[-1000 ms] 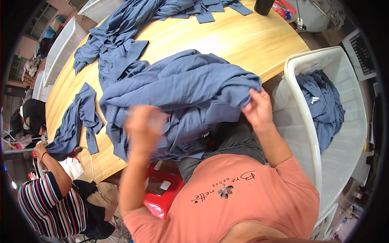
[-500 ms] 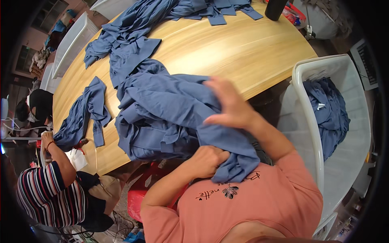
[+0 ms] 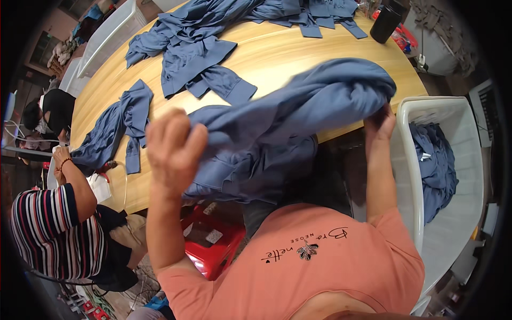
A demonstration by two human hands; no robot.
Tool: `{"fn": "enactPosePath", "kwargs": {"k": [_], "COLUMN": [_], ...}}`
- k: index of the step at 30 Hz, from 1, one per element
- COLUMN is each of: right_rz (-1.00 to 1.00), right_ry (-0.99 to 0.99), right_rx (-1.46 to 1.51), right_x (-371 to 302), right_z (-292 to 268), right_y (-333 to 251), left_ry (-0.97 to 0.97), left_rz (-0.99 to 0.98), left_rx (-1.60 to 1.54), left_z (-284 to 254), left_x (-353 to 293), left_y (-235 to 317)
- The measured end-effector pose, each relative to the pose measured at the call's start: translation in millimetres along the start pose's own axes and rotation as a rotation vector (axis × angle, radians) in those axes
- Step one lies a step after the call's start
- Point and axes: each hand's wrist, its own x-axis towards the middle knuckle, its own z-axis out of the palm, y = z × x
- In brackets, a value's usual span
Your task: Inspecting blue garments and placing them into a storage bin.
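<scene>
A blue shirt [image 3: 298, 104], bunched into a long roll, stretches between my two hands above the near edge of the table, its outline smeared by motion. My left hand [image 3: 173, 146] is closed at the shirt's left end, with fingers curled and slightly blurred. At the other end my right hand [image 3: 380, 125] grips the cloth from below, and folds hide most of its fingertips. More blue cloth [image 3: 256, 173] hangs beneath the raised part, over the table edge and my lap; whether it belongs to the same shirt I cannot tell.
Blue shirts [image 3: 186, 32] lie heaped along the wooden table's [image 3: 288, 53] far side. A black bottle [image 3: 386, 24] stands at the far right. On my right, a white bin [image 3: 402, 160] holds blue cloth. A red stool [image 3: 213, 240] and a person in stripes [image 3: 58, 229] are at left.
Both hands have moved apart and lifted the shirt off my lap, the left hand leftward and up, the right hand to the right. The cloth now spans between them.
</scene>
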Motion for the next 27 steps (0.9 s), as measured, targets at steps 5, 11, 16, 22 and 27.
{"fn": "enactPosePath", "kwargs": {"k": [5,11,16,22,27], "right_rz": [-0.005,0.450,0.558,0.382,-0.039], "right_ry": [0.211,-0.699,-1.217,-1.853,-1.543], "right_rx": [-0.428,-1.155,-1.548,-1.379,-0.744], "right_x": [-16,-59,-80,-121,-171], "right_z": [-77,-93,-80,-53,1], "right_y": [33,60,88,111,99], "left_ry": [-0.016,-0.373,-0.227,0.309,0.332], "left_rz": [-0.197,-0.516,-0.525,-0.681,-0.190], "left_rx": [0.101,-0.201,-0.039,-0.492,-0.939], "left_z": [50,118,134,67,27], "left_x": [6,-94,-136,22,148], "left_y": [-45,-8,12,37,120]}}
